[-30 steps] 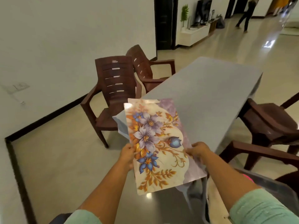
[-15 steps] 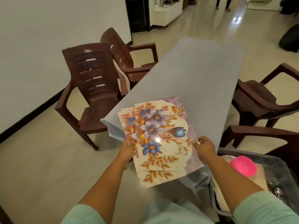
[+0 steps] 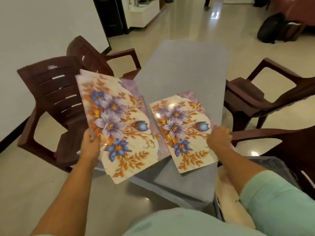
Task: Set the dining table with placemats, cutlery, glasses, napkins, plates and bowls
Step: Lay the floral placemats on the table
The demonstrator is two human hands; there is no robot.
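Observation:
My left hand (image 3: pixel 90 144) grips a stack of floral placemats (image 3: pixel 117 123) by its left edge and holds it tilted above the near left corner of the grey table (image 3: pixel 184 70). A single floral placemat (image 3: pixel 183 132), with purple and blue flowers on cream, lies on the table near the right edge. My right hand (image 3: pixel 219 137) holds this placemat at its right edge, fingers curled over it.
Two brown plastic chairs (image 3: pixel 56 99) stand on the left of the table and two more (image 3: pixel 265 94) on the right. A clear plastic bin (image 3: pixel 272 166) sits at the lower right under my right arm. A dark bag (image 3: pixel 271 28) lies on the floor far right.
My right hand has drawn one placemat off the stack and brought it down to the right on the table. My left hand has swung the remaining stack to the left.

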